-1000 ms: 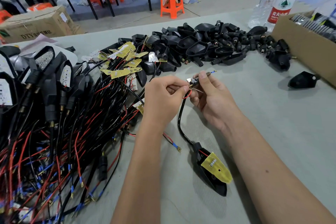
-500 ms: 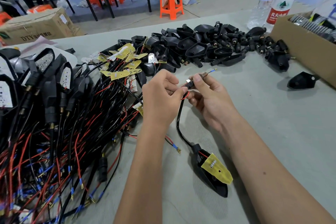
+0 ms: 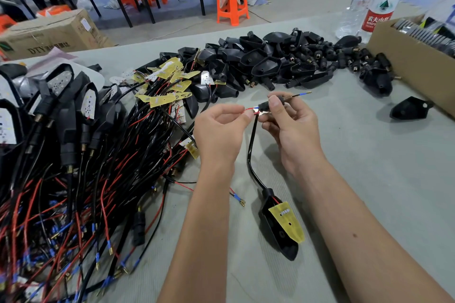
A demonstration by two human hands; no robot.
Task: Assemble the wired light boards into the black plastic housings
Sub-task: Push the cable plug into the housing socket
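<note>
A grey felt-covered table (image 3: 369,179) fills the head view, with an orange plastic stool (image 3: 231,2) on the floor beyond it. At the far side lies a heap of empty black plastic housings (image 3: 270,61), and next to it an open brown cardboard box (image 3: 406,56) with two clear water bottles (image 3: 369,0) behind. On the left sprawls a big tangle of red and black wired boards (image 3: 86,179), some already seated in housings.

Centre stage, the left hand (image 3: 219,135) pinches a thin red wire (image 3: 248,110) between thumb and forefinger, fingers curled. The right hand (image 3: 293,130) clamps its thumb and fingers on a small black plastic sleeve (image 3: 264,105), a blue-tipped lead (image 3: 301,94) poking out past it. From the hands a glossy black cable (image 3: 251,155) drops down to a black teardrop-shaped housing (image 3: 278,231) lying on the table near the right forearm, a yellow light board (image 3: 288,221) resting tilted in its open face.
</note>
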